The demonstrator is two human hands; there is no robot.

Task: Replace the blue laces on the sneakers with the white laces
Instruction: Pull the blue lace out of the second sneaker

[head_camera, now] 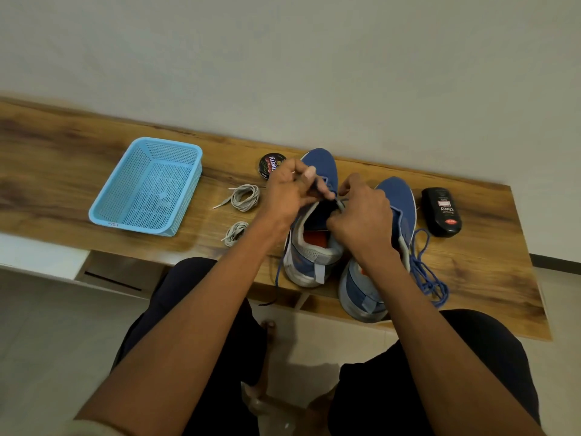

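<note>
Two blue sneakers stand side by side on the wooden table, toes pointing away from me. Over the left sneaker (pixel 309 247), my left hand (pixel 290 191) pinches a strand of its blue lace near the eyelets. My right hand (pixel 361 215) sits curled over the same shoe's tongue, pinching the lace too. One end of that lace (pixel 278 278) hangs over the table's front edge. The right sneaker (pixel 397 199) has no lace in it; a loose blue lace (pixel 424 272) lies tangled beside it. Two coiled white laces (pixel 245 196) (pixel 234 233) lie left of the shoes.
A light blue perforated basket (pixel 147 187) sits at the left of the table (pixel 63 146). A round polish tin (pixel 271 165) stands behind my left hand. A black polish bottle (pixel 441 212) lies right of the shoes. My knees are under the front edge.
</note>
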